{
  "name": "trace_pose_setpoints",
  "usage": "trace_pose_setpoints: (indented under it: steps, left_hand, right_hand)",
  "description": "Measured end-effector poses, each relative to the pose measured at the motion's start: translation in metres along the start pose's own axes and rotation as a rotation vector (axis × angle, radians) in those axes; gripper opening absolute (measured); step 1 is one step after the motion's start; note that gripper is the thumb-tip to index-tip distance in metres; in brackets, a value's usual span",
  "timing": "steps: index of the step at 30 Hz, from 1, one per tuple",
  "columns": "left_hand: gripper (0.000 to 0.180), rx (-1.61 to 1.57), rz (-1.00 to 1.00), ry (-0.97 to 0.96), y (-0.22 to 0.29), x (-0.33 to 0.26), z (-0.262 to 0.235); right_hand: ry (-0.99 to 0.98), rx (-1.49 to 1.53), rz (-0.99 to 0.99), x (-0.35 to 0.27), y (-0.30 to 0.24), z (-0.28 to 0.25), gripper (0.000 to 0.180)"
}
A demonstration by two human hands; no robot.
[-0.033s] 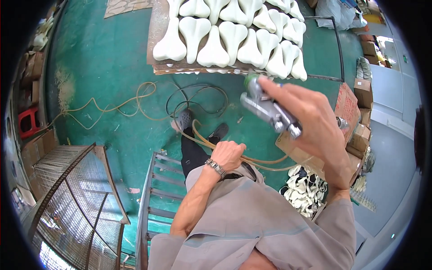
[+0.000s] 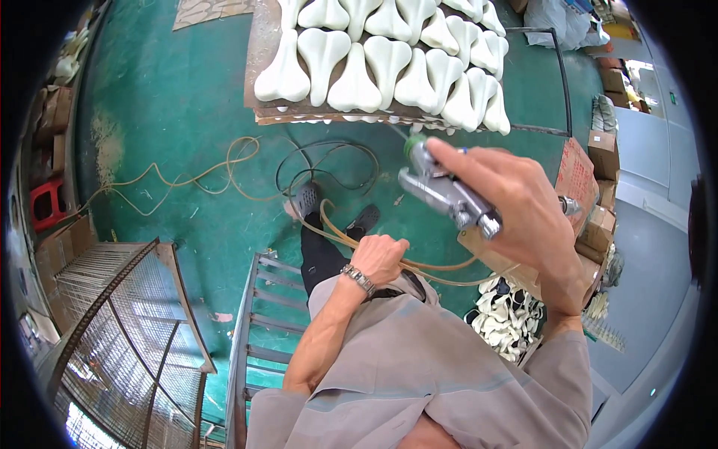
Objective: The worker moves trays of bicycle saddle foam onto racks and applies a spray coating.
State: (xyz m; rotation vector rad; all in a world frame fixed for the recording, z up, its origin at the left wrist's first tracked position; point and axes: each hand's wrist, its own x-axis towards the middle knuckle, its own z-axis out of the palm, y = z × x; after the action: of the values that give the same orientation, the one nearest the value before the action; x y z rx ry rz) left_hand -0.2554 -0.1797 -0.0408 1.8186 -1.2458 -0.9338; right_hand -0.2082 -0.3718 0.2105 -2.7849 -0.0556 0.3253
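Note:
A silver spray gun (image 2: pixel 452 193) with a green ring at its front is held up in my right hand (image 2: pixel 527 198), my fingers wrapped round it. Its nozzle points toward the near edge of a stack of brown boards (image 2: pixel 258 112). On the top board lie rows of white saddle-shaped pads (image 2: pixel 355 82), packed close together with wide and narrow ends alternating. Down at my waist, my left hand (image 2: pixel 379 258) is closed round yellowish hoses (image 2: pixel 340 236). These hoses run on to the right, below the spray gun.
Yellow and black hoses (image 2: pixel 329 146) lie coiled on the green floor (image 2: pixel 172 90) around my feet. A slatted metal frame (image 2: pixel 258 322) and a wire mesh rack (image 2: pixel 134 314) stand at left. White pieces (image 2: pixel 508 322) are heaped at right, near cardboard boxes (image 2: pixel 602 224).
My right hand and the spray gun have shifted very slightly, and the gun now looks sharper. The left hand stays in place on the hoses.

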Motion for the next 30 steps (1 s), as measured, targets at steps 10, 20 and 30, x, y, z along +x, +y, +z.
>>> trace_pose_setpoints:
  steps: [10, 20, 30]
  left_hand:
    - [0.03, 0.039, -0.043, -0.069, -0.011, -0.003, -0.016]
    - [0.007, 0.006, -0.028, 0.079, -0.015, -0.013, -0.025]
    - [0.005, 0.01, -0.024, 0.065, -0.021, -0.017, -0.021]
  right_hand:
    - [-0.003, -0.025, -0.01, 0.017, -0.018, -0.004, 0.081]
    - [0.012, -0.006, -0.052, 0.056, -0.038, 0.0, 0.075]
    - [0.034, 0.036, -0.056, 0.038, -0.041, 0.003, 0.079]
